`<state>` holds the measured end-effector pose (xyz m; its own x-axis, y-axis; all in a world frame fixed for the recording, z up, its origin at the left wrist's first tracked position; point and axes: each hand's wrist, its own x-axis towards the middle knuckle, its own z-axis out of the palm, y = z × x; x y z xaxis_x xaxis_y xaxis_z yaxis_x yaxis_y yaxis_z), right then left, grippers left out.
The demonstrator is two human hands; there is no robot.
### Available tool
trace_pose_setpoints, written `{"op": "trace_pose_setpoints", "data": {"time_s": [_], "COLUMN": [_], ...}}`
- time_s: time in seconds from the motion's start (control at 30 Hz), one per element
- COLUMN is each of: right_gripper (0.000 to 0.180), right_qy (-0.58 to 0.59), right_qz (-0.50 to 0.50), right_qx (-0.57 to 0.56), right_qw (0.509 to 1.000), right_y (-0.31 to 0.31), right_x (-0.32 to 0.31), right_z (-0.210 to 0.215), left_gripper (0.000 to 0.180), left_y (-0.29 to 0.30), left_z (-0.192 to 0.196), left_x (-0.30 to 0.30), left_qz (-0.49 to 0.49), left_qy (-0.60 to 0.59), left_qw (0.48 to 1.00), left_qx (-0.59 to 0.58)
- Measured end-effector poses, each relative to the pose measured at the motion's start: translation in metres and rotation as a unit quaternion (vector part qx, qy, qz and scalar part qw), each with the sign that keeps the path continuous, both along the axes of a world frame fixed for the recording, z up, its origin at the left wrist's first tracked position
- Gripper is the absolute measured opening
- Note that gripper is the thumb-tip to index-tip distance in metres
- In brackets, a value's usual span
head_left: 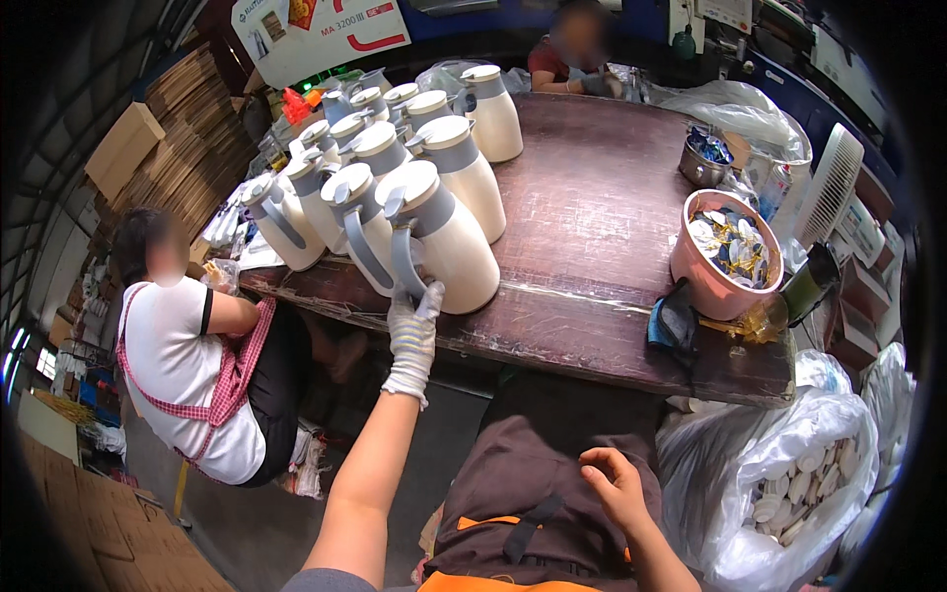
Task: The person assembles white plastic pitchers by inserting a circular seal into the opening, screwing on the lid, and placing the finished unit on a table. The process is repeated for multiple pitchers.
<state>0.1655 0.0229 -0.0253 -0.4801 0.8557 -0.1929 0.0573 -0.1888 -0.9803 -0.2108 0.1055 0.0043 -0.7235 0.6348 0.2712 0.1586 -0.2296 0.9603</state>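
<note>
At two o'clock from the wearer (pixel 552 434), the bare right hand (pixel 619 488) hovers empty, fingers loosely curled. At eleven, the gloved left hand (pixel 412 331) grasps the front jug (pixel 459 257) low on its handle (pixel 402 259), turned inward perhaps for easy reach; it sits at the edge of the surface (pixel 592 197). At one, a pink bucket (pixel 708 284) gathers loose parts (pixel 735 242). Farther, at eleven, more jugs (pixel 471 187) cluster, probably saving room.

The front jugs (pixel 456 259) partly hide the rear jugs (pixel 379 143).

Workshop, stacked cardboard (pixel 178 123), clustered matching jugs (pixel 459 252) (cream and grey), pink parts bucket (pixel 702 279), 2 co-workers (pixel 178 340)
</note>
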Motion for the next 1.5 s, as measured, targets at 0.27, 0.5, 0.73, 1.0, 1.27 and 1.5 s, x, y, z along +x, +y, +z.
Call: {"op": "trace_pose_setpoints", "data": {"time_s": [0.27,0.5,0.73,1.0,1.27,1.5], "right_gripper": [0.020,0.018,0.018,0.020,0.023,0.023], "right_qy": [-0.016,-0.050,-0.094,-0.134,-0.168,-0.195], "right_qz": [-0.014,-0.005,0.007,0.037,0.060,0.008], "right_qx": [-0.018,0.032,0.034,0.041,0.024,-0.006], "right_qw": [1.000,0.998,0.995,0.989,0.984,0.981], "right_y": [0.001,0.008,0.008,0.010,0.012,0.025], "right_x": [-0.003,-0.024,-0.032,-0.038,-0.055,-0.041], "right_z": [-0.014,-0.009,-0.010,-0.032,-0.050,-0.108], "left_gripper": [0.023,0.050,0.068,0.052,0.070,0.082], "left_y": [-0.022,0.041,0.085,0.109,0.162,0.176], "left_z": [-0.033,-0.029,-0.071,-0.061,-0.044,-0.053], "left_x": [0.054,0.033,-0.007,-0.001,-0.018,-0.005], "left_qz": [-0.031,-0.055,0.055,-0.024,-0.039,0.088], "left_qy": [0.469,0.485,0.509,0.617,0.459,0.382], "left_qw": [0.873,0.818,0.790,0.759,0.785,0.837], "left_qx": [-0.128,-0.305,-0.337,-0.206,-0.415,-0.381]}}
